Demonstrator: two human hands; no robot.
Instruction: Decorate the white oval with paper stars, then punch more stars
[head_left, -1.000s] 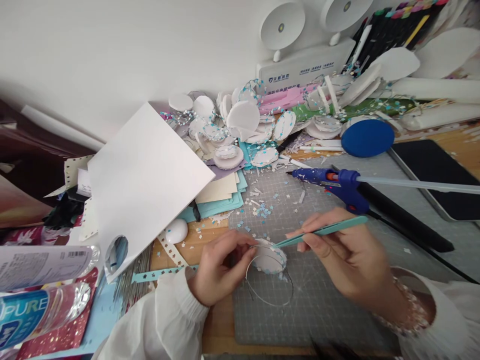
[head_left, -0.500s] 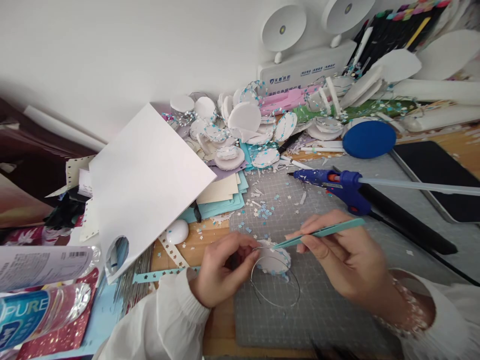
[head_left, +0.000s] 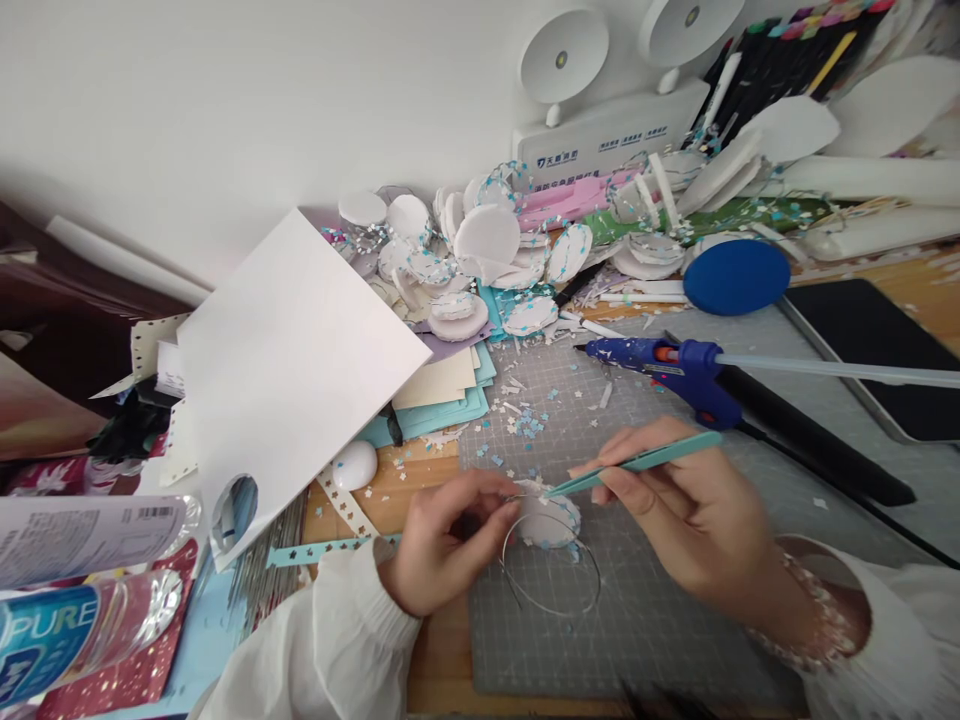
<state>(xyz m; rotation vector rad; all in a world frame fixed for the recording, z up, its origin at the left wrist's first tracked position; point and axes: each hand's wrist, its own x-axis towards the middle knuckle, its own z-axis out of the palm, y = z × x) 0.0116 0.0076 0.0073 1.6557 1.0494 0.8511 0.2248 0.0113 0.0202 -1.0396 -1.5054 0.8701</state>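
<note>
Disc (head_left: 546, 533), white, one: we find it on the grey cutting mat (head_left: 600, 650), between the two hands, near side of the loose star-shaped bits (head_left: 529, 425). Condition, as we judge it: partly decorated. Done: small blue and white bits sit along its rim. Left: the wire loop (head_left: 556, 612), whose near stretch looks bare to us; how it joins the disc we cannot tell. Orientation: the disc shows as an oval, long axis left to right, its right end slightly nearer; the loop bows from the left fingertips toward near right, its far part crossing in front of the disc. Left hand (head_left: 450, 540): thumb and forefinger together, pinching the wire at the disc's left edge. Right hand (head_left: 682, 510): fingers clamped on green tweezers (head_left: 667, 457), long axis from far right to near left, points directed left at the disc's far rim; whether the points grip a bit we cannot tell. Also listed, far right of the disc: blue glue gun (head_left: 637, 352).
</note>
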